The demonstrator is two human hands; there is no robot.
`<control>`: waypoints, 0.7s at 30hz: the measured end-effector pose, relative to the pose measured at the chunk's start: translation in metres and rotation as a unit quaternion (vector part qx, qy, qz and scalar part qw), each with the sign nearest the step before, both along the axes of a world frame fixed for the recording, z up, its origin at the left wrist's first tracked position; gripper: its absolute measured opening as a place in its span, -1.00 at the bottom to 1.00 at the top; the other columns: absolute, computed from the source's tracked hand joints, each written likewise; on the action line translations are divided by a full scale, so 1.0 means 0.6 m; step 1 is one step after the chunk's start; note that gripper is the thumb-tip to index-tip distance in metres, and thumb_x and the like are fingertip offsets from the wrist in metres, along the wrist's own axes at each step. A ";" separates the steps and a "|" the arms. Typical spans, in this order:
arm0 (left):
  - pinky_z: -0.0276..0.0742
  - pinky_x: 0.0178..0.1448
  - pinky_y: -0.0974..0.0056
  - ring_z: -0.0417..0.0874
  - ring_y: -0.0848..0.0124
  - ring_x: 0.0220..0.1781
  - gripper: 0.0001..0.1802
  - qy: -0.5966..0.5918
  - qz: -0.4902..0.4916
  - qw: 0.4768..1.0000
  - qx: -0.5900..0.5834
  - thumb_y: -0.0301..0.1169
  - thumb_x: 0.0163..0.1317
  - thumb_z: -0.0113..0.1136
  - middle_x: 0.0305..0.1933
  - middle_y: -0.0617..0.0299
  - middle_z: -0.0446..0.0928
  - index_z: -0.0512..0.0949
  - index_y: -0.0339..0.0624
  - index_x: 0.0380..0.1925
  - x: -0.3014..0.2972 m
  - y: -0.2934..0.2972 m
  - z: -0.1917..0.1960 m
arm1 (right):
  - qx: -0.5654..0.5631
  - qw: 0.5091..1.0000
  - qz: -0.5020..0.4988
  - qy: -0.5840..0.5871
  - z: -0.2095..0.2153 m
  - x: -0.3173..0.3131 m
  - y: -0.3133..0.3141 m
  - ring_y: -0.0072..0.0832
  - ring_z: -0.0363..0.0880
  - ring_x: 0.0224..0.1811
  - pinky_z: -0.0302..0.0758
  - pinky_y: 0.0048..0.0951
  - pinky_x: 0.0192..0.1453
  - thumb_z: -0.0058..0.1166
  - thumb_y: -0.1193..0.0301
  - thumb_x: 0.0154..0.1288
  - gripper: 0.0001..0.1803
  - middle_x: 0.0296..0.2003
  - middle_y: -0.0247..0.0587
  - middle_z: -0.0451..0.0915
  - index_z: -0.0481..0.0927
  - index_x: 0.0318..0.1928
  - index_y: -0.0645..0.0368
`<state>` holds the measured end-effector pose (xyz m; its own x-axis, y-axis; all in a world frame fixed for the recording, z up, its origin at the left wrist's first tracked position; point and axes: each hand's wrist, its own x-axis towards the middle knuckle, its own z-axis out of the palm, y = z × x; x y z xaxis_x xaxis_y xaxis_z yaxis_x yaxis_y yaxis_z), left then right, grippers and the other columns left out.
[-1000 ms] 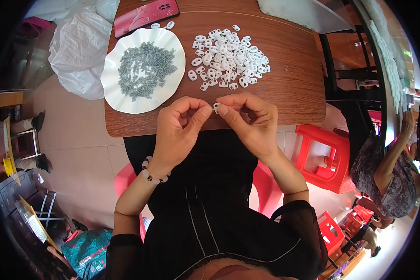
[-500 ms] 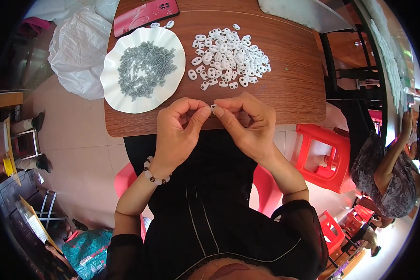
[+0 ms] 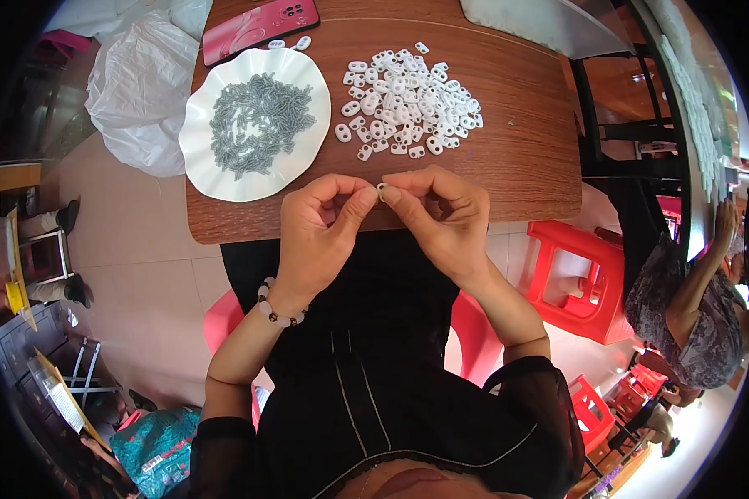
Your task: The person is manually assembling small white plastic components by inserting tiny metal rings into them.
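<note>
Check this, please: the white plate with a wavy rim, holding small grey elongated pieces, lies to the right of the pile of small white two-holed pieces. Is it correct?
No, the side is wrong: in the head view, the white plate with a wavy rim lies to the left of the pile of small white two-holed pieces. It does hold small grey elongated pieces.

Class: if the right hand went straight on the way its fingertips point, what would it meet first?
The right hand, pinching a small white piece, points left, so it would probably meet the left hand first, at its fingertips; whether a gap lies between is unclear.
</note>
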<state>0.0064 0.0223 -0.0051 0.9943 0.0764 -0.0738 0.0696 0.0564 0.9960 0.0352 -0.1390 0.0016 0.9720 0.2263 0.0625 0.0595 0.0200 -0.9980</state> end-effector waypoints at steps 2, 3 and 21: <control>0.41 -0.30 0.55 0.50 0.68 -0.37 -0.80 0.015 -0.012 0.998 -0.054 -0.40 0.32 0.20 -0.37 0.29 0.61 0.61 -0.37 -0.24 0.002 -0.001 0.006 | 0.021 0.999 0.005 0.026 0.013 0.002 0.000 -0.74 0.54 -0.37 0.43 -0.71 -0.28 0.21 0.59 0.23 -0.88 -0.38 -0.33 0.65 0.65 -0.21 0.32; 0.41 -0.30 0.55 0.50 0.68 -0.37 -0.80 0.015 -0.012 0.998 -0.054 -0.40 0.32 0.20 -0.37 0.29 0.61 0.61 -0.37 -0.24 0.003 -0.001 0.009 | 0.041 0.998 0.010 0.052 0.018 0.003 0.001 -0.75 0.52 -0.33 0.41 -0.73 -0.24 0.19 0.60 0.26 -0.88 -0.37 -0.37 0.64 0.65 -0.19 0.34; 0.42 -0.35 0.52 0.52 0.63 -0.45 -0.77 0.058 0.004 0.994 -0.091 -0.37 0.27 0.26 -0.43 0.19 0.66 0.66 -0.36 -0.27 0.006 0.003 0.001 | 0.036 0.998 -0.004 0.049 0.007 0.008 0.000 -0.76 0.52 -0.32 0.42 -0.72 -0.23 0.18 0.58 0.27 -0.86 -0.37 -0.37 0.65 0.65 -0.17 0.35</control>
